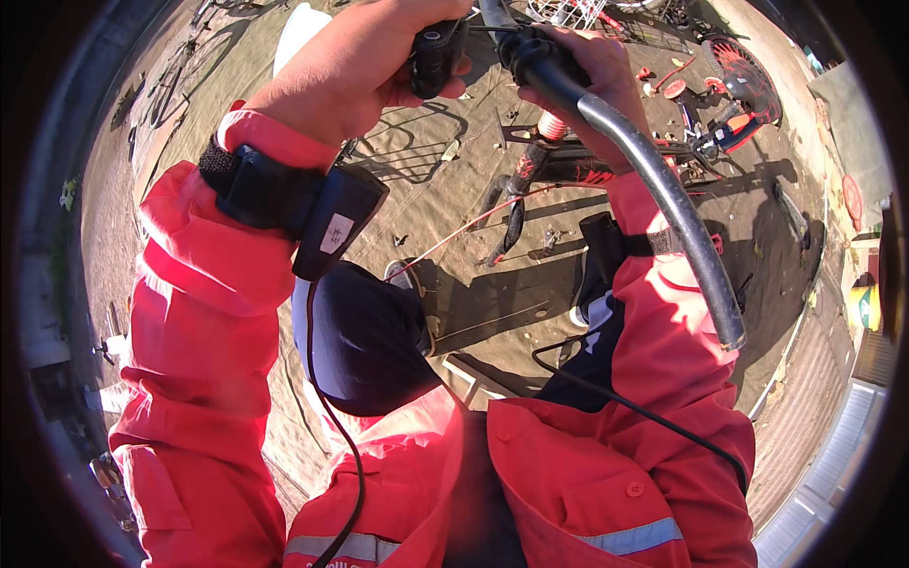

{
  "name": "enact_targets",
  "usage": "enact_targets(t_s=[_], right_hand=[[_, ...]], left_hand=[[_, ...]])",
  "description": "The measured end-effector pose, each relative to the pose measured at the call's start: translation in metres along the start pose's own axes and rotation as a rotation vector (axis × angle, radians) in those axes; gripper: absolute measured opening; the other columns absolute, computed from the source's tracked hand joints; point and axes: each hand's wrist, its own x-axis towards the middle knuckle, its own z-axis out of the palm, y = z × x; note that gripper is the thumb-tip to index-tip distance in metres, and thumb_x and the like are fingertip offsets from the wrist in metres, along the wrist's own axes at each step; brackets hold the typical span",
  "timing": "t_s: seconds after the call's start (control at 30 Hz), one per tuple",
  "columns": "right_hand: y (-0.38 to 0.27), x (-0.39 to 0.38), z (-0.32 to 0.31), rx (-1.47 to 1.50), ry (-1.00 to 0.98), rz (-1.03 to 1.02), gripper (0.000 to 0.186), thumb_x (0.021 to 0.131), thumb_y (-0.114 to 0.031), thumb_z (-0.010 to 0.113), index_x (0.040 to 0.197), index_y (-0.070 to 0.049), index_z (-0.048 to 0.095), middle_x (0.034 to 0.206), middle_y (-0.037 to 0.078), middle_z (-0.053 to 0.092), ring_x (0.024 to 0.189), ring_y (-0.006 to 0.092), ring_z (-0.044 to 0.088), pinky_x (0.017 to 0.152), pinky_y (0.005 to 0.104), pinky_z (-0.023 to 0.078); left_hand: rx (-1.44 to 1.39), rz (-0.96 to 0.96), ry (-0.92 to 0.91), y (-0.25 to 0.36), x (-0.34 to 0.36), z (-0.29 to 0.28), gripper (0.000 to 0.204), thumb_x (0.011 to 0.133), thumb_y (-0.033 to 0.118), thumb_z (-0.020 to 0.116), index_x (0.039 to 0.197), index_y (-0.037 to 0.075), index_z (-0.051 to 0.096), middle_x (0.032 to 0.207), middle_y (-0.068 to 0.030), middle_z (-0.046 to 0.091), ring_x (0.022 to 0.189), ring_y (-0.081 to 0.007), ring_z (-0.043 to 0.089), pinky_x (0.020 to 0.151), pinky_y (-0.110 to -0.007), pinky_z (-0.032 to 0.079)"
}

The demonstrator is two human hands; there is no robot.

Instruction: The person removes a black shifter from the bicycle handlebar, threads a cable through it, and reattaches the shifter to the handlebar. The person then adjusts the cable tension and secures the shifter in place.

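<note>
A curved black bicycle handlebar (658, 175) is raised in front of me, its bare cut end hanging down at the right. My right hand (611, 71) is closed around it near the top, beside a black clamp-like fitting (530, 52) on the bar. At the upper middle my left hand (374, 80) is closed on a short black cylindrical part (437, 59), whose exact kind I cannot make out. A thin line runs between this part and the bar. Some of the left fingers are cut off by the upper edge or hidden behind the part.
A black and red bicycle frame (568, 170) lies on the brown ground sheet beyond my knees. A red-rimmed wheel (734, 57) and small red parts (674, 88) lie at the upper right. Cables hang from both wrist-worn devices, including a black box (339, 218).
</note>
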Motion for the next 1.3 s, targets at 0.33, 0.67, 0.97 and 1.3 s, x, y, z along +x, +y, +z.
enact_targets(t_s=[0.33,0.67,0.97,1.3], right_hand=[[0.006,-0.001,0.005,-0.009,0.064,-0.016,0.070,0.067,-0.042,0.096,0.126,-0.014,0.071,0.098,0.006,0.069,0.097,0.0295,0.062,0.094,0.0431,0.043],[0.002,0.002,0.002,0.041,0.044,0.007,0.068,0.068,-0.041,0.095,0.125,-0.012,0.071,0.106,0.007,0.073,0.100,0.0284,0.066,0.095,0.0419,0.044],[0.006,0.002,0.006,0.047,0.075,-0.032,0.069,0.069,-0.038,0.095,0.128,-0.012,0.071,0.109,0.008,0.072,0.106,0.0294,0.065,0.097,0.0425,0.044],[0.002,0.000,0.003,0.019,0.044,-0.022,0.068,0.073,-0.029,0.094,0.133,-0.012,0.068,0.113,0.008,0.069,0.110,0.0306,0.061,0.098,0.0428,0.045]], left_hand=[[-0.036,-0.123,-0.129,-0.013,0.016,-0.015,0.037,0.102,0.034,0.065,0.119,0.002,0.067,0.093,-0.0089,0.072,0.072,-0.0157,0.070,0.062,-0.028,0.056],[0.119,0.001,-0.065,-0.011,0.005,-0.006,0.043,0.101,0.044,0.066,0.116,0.005,0.071,0.093,-0.0089,0.074,0.070,-0.0136,0.071,0.053,-0.022,0.050],[0.573,0.229,-0.073,-0.008,-0.003,-0.001,0.050,0.102,0.044,0.067,0.125,0.000,0.066,0.094,-0.0040,0.069,0.073,-0.0098,0.068,0.060,-0.022,0.050],[0.824,0.507,-0.105,-0.014,0.001,-0.010,0.051,0.100,0.033,0.073,0.138,0.003,0.059,0.093,-0.0044,0.067,0.082,-0.0095,0.062,0.072,-0.027,0.051]])
